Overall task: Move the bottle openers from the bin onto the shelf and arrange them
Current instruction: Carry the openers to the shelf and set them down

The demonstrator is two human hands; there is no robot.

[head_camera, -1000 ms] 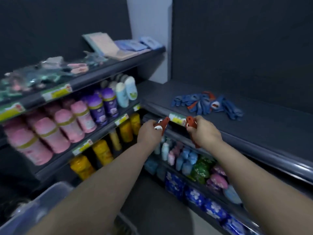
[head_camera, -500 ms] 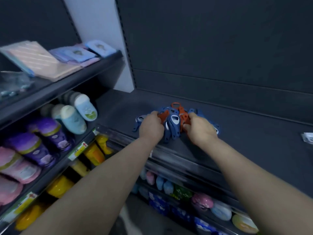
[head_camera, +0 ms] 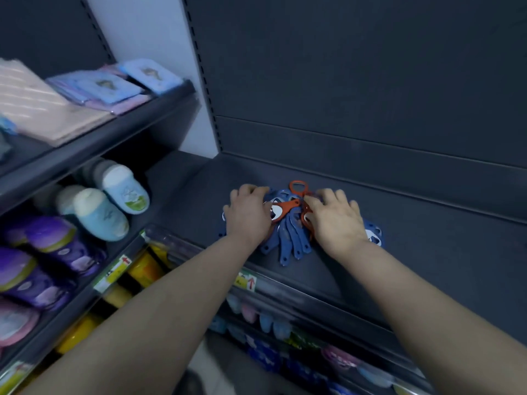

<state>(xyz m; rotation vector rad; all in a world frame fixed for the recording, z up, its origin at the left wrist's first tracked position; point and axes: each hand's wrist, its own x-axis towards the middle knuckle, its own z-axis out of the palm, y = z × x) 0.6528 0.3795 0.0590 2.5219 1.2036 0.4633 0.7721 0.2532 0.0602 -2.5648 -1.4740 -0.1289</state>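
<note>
Blue, orange bottle openers [head_camera: 291, 238] half hidden: left hand [head_camera: 248, 216] grip unclear, right hand [head_camera: 338, 220] flat.

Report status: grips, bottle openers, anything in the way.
Left grip, right grip both resting on bottle openers. Openers heaped on shelf, unarranged. Nothing in the way.

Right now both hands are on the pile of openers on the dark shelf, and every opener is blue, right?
Not every one: the head view shows orange openers among the blue openers. The left hand and right hand are on the pile, on the dark shelf.
</note>
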